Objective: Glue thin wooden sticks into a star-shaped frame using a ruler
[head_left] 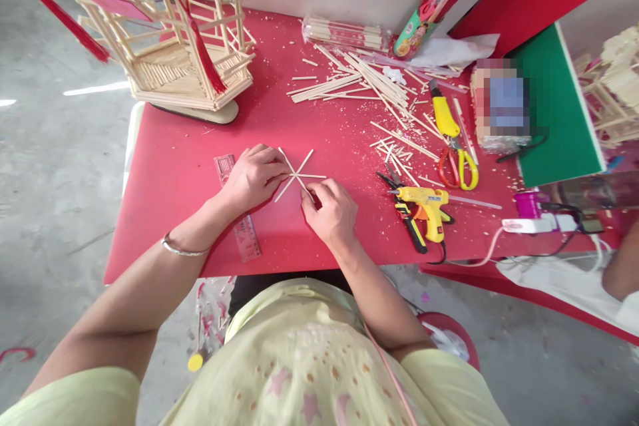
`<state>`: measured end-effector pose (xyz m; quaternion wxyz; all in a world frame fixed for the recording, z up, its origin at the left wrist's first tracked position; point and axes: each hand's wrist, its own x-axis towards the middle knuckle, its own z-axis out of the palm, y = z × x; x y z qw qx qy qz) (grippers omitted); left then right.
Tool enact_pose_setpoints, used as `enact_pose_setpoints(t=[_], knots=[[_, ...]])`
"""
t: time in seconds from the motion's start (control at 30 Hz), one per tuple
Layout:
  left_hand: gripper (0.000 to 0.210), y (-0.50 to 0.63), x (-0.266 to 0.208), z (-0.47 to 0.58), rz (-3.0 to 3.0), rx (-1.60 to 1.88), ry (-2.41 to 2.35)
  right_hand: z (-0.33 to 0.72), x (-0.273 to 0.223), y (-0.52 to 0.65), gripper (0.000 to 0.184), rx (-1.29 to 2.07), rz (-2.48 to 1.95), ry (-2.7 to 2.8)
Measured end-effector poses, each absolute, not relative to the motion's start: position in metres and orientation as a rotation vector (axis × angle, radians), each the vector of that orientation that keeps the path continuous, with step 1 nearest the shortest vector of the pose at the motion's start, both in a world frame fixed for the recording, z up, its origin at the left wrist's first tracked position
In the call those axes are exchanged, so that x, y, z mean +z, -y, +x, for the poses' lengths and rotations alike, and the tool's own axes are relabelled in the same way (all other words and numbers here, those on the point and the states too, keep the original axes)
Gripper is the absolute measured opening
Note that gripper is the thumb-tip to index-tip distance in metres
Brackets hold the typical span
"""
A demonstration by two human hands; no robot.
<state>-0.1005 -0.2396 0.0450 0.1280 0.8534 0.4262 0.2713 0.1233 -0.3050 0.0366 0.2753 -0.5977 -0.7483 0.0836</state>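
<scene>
Thin wooden sticks crossed at one centre form a star shape (302, 164) low over the red table. My left hand (257, 176) pinches the end of one stick on the star's left side. At the lower right, my right hand (330, 210) has its thumb and fingers closed on another stick end of the same star. Under my left wrist lies a clear ruler (245, 236), partly covered by the forearm. To the right of my right hand, a yellow glue gun (424, 200) rests over black-and-yellow pliers (412, 229).
A stick-built pavilion model (184, 73) with red tassels stands at the back left. Loose sticks (369, 83) and crumbs lie at the back. Red-and-yellow scissors (459, 163), a yellow utility knife (443, 113) and a power strip (536, 223) are on the right.
</scene>
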Motion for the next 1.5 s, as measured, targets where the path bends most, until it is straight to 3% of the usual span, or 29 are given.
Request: enact_pose_setpoints(t=[1.5], knots=[[0.035,0.2395,0.0441,-0.101,2.485,0.799,-1.233,0.1234,0.0366,0.3047,0.014,0.178,-1.593,2.017]])
